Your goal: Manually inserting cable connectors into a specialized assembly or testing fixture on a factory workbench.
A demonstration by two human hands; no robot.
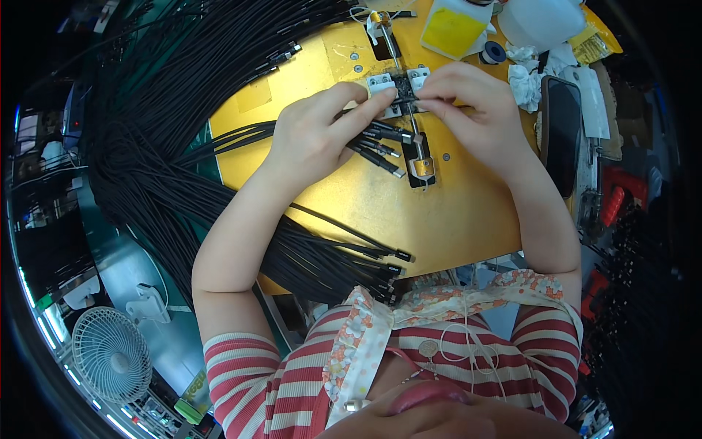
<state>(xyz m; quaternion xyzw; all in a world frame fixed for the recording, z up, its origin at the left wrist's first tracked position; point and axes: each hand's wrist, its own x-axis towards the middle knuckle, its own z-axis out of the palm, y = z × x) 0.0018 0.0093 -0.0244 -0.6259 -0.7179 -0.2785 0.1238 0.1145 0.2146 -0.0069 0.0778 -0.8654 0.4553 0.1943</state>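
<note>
My left hand (311,135) is closed around several black cables with plug ends (380,152) that stick out below its fingers. Its thumb and forefinger reach to a small metal fixture (381,84) on the gold-coloured work plate (344,219). From the other side my right hand (479,110) is closed in a pinch at the fixture's right edge. What lies between those fingertips is too small to make out. Two thin metal rods point toward the fixture, one from a lower brass-coloured holder (422,168), one from an upper holder (379,25).
Black cables (139,172) lie in a large bundle at left, with more plug ends (395,271) near my body. At right are a dark phone (561,135), crumpled tissues (525,88), a small spool (493,52) and a yellow pad (453,33). A fan (112,355) stands lower left.
</note>
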